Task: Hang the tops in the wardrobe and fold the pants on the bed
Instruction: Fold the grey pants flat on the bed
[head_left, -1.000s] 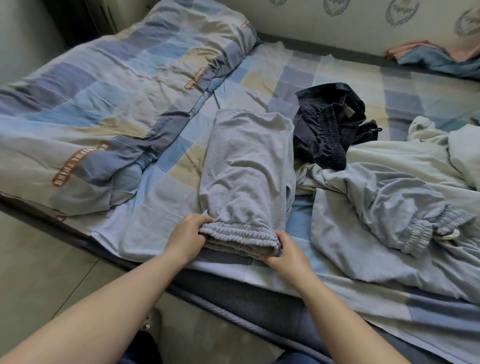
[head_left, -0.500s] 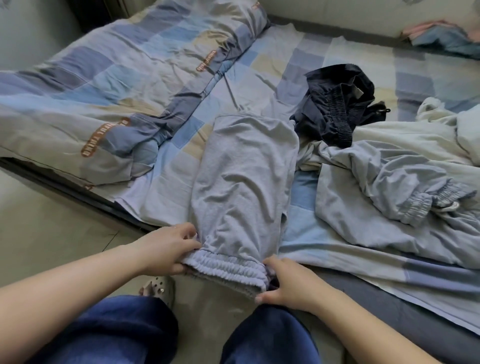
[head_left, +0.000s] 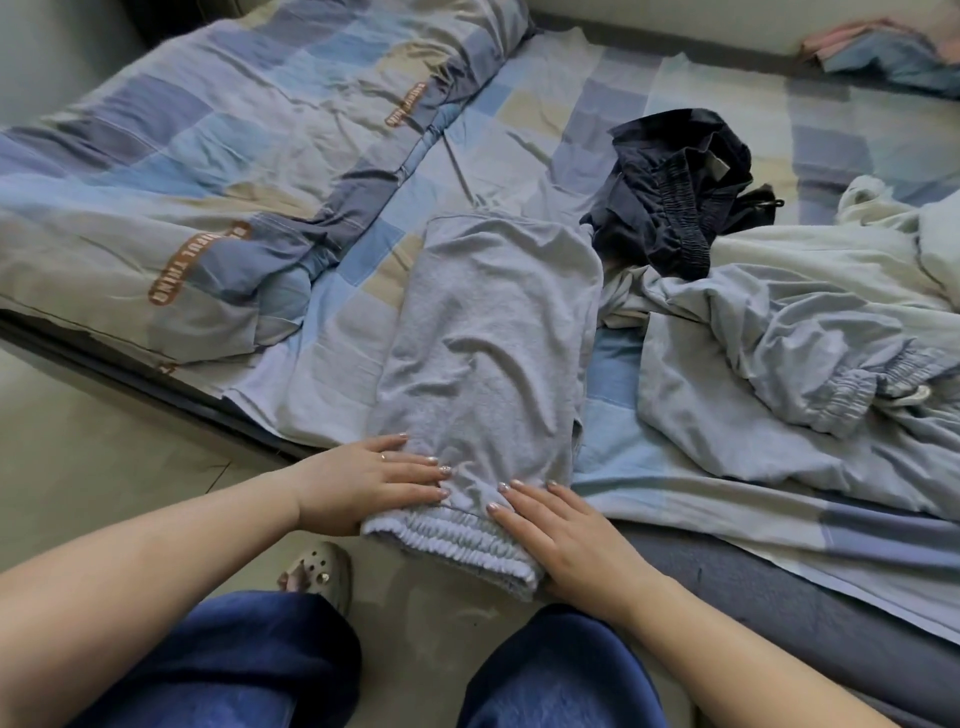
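Observation:
Grey sweatpants lie folded lengthwise on the bed, their ribbed elastic band hanging just over the near edge. My left hand lies flat with straight fingers on the pants' near left side. My right hand presses flat on the near right side beside the band. To the right, a light blue garment with elastic cuffs lies crumpled, and a dark navy garment is bunched behind it.
A checked blue and beige duvet is heaped on the left of the bed. A pale cream garment lies far right; pink and blue cloth sits at the back. My knees and a clog are on the floor.
The pants have been pulled toward the bed's near edge. Both hands let go of the band and now lie flat on the fabric.

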